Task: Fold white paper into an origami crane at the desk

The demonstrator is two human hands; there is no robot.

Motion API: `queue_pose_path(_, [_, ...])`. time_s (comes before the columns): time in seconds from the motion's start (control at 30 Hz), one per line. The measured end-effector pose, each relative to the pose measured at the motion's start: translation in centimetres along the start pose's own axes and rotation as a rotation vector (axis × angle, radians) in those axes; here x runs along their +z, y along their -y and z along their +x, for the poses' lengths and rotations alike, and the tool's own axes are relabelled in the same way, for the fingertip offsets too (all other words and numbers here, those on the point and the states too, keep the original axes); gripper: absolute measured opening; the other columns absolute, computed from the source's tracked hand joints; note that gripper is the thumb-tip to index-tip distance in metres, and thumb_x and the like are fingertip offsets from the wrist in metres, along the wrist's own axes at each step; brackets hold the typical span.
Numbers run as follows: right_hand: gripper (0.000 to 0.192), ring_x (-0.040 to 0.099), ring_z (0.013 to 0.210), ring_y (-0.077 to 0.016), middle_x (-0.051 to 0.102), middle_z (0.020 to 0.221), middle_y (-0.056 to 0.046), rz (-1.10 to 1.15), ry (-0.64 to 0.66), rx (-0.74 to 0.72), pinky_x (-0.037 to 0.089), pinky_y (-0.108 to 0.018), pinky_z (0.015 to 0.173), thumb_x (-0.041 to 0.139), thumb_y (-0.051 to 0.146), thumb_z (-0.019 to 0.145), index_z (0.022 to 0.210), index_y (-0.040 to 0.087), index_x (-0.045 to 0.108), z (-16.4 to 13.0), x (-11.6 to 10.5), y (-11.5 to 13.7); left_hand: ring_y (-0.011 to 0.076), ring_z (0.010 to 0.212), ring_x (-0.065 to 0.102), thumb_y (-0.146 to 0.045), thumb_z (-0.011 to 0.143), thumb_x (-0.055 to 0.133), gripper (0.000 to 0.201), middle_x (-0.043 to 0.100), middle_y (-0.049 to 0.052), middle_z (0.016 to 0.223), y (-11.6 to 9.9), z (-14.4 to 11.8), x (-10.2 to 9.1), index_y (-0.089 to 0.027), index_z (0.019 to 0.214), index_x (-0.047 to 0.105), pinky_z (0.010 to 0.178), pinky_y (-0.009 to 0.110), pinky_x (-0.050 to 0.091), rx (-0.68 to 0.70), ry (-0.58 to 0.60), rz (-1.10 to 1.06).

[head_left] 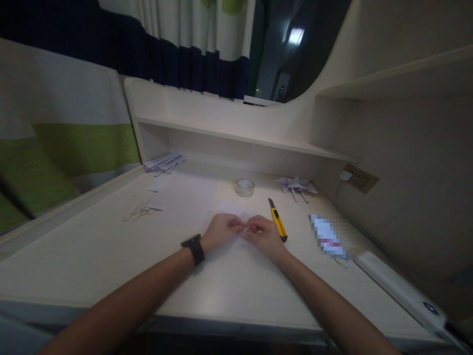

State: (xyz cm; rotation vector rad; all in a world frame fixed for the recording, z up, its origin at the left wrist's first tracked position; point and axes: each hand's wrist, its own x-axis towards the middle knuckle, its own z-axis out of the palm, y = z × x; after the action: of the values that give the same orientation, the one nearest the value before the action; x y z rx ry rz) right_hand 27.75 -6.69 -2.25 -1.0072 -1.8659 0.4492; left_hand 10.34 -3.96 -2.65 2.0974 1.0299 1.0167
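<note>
My left hand point(223, 231), with a dark watch point(193, 249) on its wrist, and my right hand point(265, 237) meet near the middle of the desk. Their fingertips are pinched together on the near edge of a white sheet of paper point(227, 207). The exact fold or edge between the fingertips is too small to make out. Just right of my right hand lies a yellow utility knife point(278, 222), its blade pointing away from me. Beyond the hands sits a roll of clear tape point(244, 187).
White sheets point(188, 197) lie left of the hands, with thin sticks point(140, 209) beside them and folded paper strips point(164, 162) behind. A paper pinwheel point(296, 186) rests at the back right. A blurred phone-like object point(328, 236) and a long white bar point(399, 286) line the right side.
</note>
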Motion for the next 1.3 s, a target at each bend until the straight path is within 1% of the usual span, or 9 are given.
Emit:
queue_pose_path(0.07, [0.015,0.056,0.063,-0.0137,0.061,0.072,-0.003,0.005,0.002,0.015,0.045,-0.024,0.054,0.075,0.03,0.067,0.076,0.018,0.069,0.0,0.0,-0.1,0.0158,0.068,0.062,-0.022,0.077,0.058,0.016,0.071,0.004,0.074,-0.1,0.0,-0.1,-0.016,0.079,0.072,0.062,0.024,0.042,-0.007,0.008,0.003])
queue_pose_path(0.13, [0.02,0.056,0.061,-0.0134,0.062,0.072,-0.003,0.028,-0.006,0.045,0.045,-0.024,0.053,0.075,0.03,0.066,0.081,0.018,0.068,-0.1,0.1,-0.2,0.0163,0.069,0.062,-0.022,0.077,0.057,0.016,0.071,0.005,0.075,-0.2,0.1,-0.2,-0.015,0.079,0.072,0.063,0.024,0.042,-0.01,0.014,-0.005])
queue_pose_path(0.23, [0.04,0.057,0.06,-0.0123,0.063,0.077,-0.002,0.082,-0.044,0.102,0.046,-0.023,0.053,0.077,0.029,0.063,0.098,0.019,0.061,-0.1,0.2,-0.6,0.0166,0.07,0.063,-0.021,0.076,0.056,0.017,0.071,0.005,0.076,-0.2,0.1,-0.1,-0.015,0.077,0.072,0.065,0.025,0.044,-0.019,-0.004,-0.017])
queue_pose_path(0.3, [0.046,0.058,0.061,-0.012,0.063,0.081,-0.002,0.094,-0.045,0.116,0.047,-0.023,0.054,0.077,0.029,0.062,0.102,0.019,0.058,-0.2,0.2,-0.8,0.0166,0.069,0.063,-0.02,0.076,0.056,0.016,0.071,0.005,0.075,0.0,0.1,-0.1,-0.015,0.076,0.071,0.066,0.026,0.044,-0.03,-0.013,-0.017])
queue_pose_path(0.53, [0.027,0.056,0.059,-0.0129,0.062,0.069,-0.001,0.029,-0.015,0.114,0.045,-0.024,0.053,0.075,0.033,0.065,0.086,0.018,0.067,-0.2,0.2,-1.1,0.0173,0.072,0.063,-0.025,0.077,0.057,0.017,0.071,0.006,0.078,0.9,0.2,0.4,-0.016,0.08,0.072,0.067,0.027,0.045,-0.032,-0.028,-0.034])
queue_pose_path(0.7, [0.026,0.054,0.056,-0.0124,0.059,0.064,0.001,0.05,-0.002,0.124,0.043,-0.023,0.051,0.075,0.033,0.064,0.082,0.017,0.067,-0.1,-0.1,-0.7,0.017,0.069,0.063,-0.027,0.077,0.058,0.018,0.071,0.007,0.077,1.1,0.3,0.6,-0.015,0.08,0.071,0.064,0.026,0.045,-0.038,-0.023,-0.049])
queue_pose_path(0.9, [0.03,0.056,0.058,-0.0125,0.062,0.07,0.0,0.045,-0.007,0.111,0.044,-0.023,0.051,0.076,0.034,0.063,0.087,0.019,0.066,0.0,0.1,-0.3,0.017,0.071,0.063,-0.024,0.077,0.056,0.018,0.071,0.006,0.078,0.5,0.1,0.4,-0.015,0.081,0.072,0.066,0.026,0.045,-0.037,-0.02,-0.029])
queue_pose_path(1.1, [0.024,0.055,0.057,-0.0126,0.062,0.067,0.0,0.007,-0.037,0.127,0.044,-0.023,0.053,0.077,0.029,0.062,0.08,0.019,0.067,0.0,0.2,-0.5,0.0168,0.069,0.062,-0.027,0.079,0.055,0.02,0.072,0.005,0.077,-0.2,-0.1,0.1,-0.016,0.082,0.072,0.062,0.025,0.042,-0.007,-0.001,0.025])
queue_pose_path(1.3, [0.016,0.055,0.059,-0.0129,0.061,0.066,0.0,0.0,-0.031,0.159,0.043,-0.023,0.054,0.074,0.026,0.065,0.076,0.018,0.065,0.0,0.0,-0.5,0.0168,0.069,0.062,-0.027,0.08,0.054,0.021,0.071,0.004,0.076,-0.1,-0.3,0.2,-0.017,0.081,0.073,0.06,0.024,0.04,0.009,0.02,0.058])
